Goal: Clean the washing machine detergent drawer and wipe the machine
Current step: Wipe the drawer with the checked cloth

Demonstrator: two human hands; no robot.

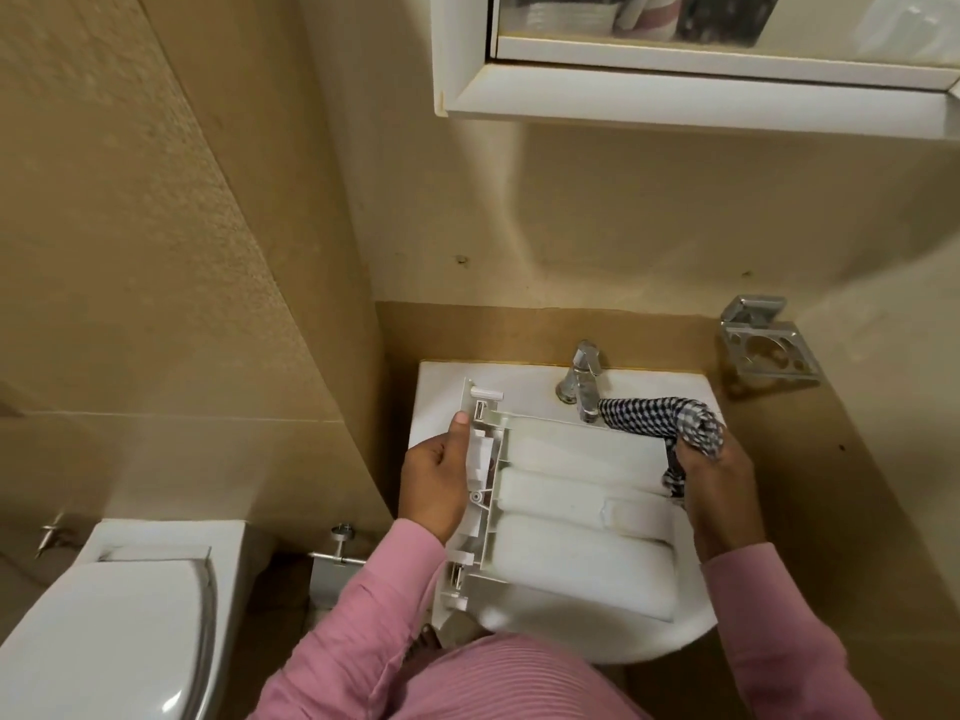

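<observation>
In a beige-walled bathroom, the white drawer (pixel 571 511) lies across a white sink (pixel 649 641). The left hand (pixel 436 480) grips its front panel at nine o'clock; the right hand (pixel 719 475) clutches a checked cloth (pixel 660 413) at two o'clock, beside the tap (pixel 584 379). A toilet (pixel 114 615) sits left, a cabinet (pixel 675 90) overhead.

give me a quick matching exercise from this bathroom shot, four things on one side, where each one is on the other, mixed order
Things:
1. detergent drawer
2. checked cloth
3. tap
4. toilet

Places:
A. bunched in the right hand
B. at the back rim of the sink
C. lower left, lid shut
D. across the sink, left hand gripping its front end

Pairs: 1-D, 2-A, 3-B, 4-C
</observation>
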